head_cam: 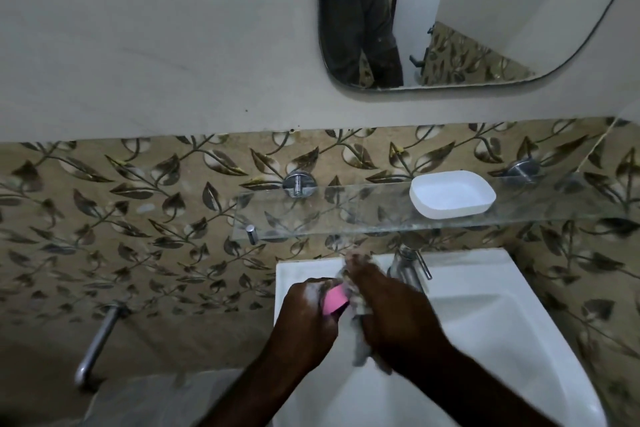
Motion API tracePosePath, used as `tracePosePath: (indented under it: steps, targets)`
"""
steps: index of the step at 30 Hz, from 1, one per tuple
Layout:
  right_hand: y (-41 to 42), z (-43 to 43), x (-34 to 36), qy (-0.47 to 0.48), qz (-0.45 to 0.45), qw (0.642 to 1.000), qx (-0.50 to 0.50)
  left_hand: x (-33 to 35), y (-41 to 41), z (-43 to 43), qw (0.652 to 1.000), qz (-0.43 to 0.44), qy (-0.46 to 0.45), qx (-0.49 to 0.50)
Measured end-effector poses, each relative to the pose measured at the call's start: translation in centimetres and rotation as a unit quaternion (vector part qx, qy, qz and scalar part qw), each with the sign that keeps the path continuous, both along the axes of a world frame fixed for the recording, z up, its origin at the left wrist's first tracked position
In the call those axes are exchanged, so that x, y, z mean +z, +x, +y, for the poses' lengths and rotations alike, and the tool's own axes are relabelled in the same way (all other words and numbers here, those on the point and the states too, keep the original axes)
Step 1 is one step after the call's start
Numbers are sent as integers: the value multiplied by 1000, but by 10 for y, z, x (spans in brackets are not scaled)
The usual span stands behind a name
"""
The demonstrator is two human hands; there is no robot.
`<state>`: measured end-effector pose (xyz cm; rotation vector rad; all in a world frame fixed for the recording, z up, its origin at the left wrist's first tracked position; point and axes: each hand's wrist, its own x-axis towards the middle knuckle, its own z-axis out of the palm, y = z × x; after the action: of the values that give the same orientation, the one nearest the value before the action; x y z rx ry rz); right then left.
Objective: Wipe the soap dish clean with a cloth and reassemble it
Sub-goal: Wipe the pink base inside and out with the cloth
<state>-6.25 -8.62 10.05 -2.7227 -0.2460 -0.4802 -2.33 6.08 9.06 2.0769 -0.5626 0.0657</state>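
A white soap dish base (452, 195) sits empty on the glass shelf (311, 218) above the sink. Over the sink's back left corner my left hand (304, 308) grips a pink piece (334, 300), either the soap or the dish's insert; I cannot tell which. My right hand (388, 308) holds a pale grey cloth (360, 347) and presses it against the pink piece. Motion blurs the cloth, and part of it hangs below my right hand.
The white sink (485, 322) fills the lower right, with a chrome tap (410, 267) at its back just right of my hands. A metal pipe (98, 343) juts from the leaf-patterned wall at the left. A mirror (450, 10) hangs above.
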Motion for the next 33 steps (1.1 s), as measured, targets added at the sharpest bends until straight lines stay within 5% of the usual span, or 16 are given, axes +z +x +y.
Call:
tracePosePath:
  steps: [3, 10, 14, 23, 28, 30, 33]
  targets:
    - [11, -5, -1, 51, 0, 996, -73, -5, 2, -2, 999, -1, 29, 14]
    - [1, 14, 0, 18, -57, 997, 43, 9, 11, 8, 1000, -16, -7, 9]
    - [31, -12, -3, 161, 27, 986, 40, 11, 1, 11, 999, 39, -26, 22]
    - [36, -37, 21, 531, 180, 821, 107, 20, -13, 26, 941, 184, -283, 20]
    - [30, -37, 20, 280, 100, 950, 94, 15, -4, 41, 970, 195, -96, -109]
    - [23, -33, 24, 232, 88, 963, 108, 16, -1, 37, 986, 121, 36, -108]
    - [11, -13, 31, 210, 64, 967, 128, 21, -4, 18, 995, 63, 2, -75]
